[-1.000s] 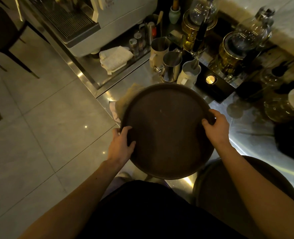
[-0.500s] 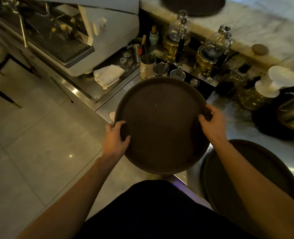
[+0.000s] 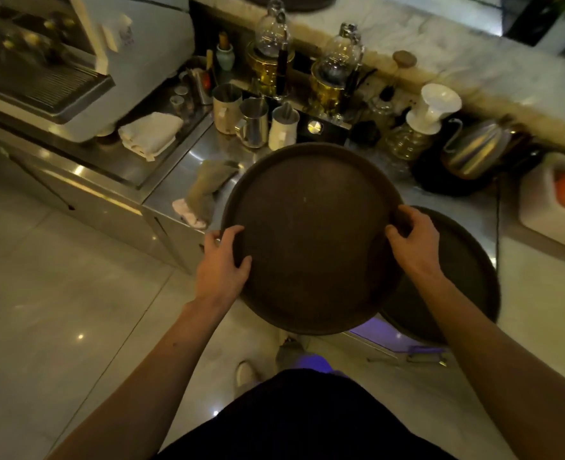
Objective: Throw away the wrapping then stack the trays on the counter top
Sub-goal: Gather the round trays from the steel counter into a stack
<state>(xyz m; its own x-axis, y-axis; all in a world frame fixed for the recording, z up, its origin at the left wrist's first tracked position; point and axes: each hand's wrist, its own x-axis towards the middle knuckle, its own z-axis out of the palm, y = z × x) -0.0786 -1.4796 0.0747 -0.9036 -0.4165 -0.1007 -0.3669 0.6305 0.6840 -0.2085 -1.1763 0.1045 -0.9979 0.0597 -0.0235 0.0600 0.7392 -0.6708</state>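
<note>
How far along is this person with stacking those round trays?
No wrapping shows on either tray, so that step looks done. In hand: left hand and right hand grip the upper tray, overlapping the lower tray on the steel counter. Left: setting it squarely on top.

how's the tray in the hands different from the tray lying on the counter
The held tray is gripped at its rim by the left hand and the right hand; the counter tray is touched by neither. The held tray shows its whole face, while the counter tray is partly hidden behind it and the right arm. The held tray reaches out over the floor; the counter tray lies on the steel counter. Both are round, dark brown and rimmed.
</note>
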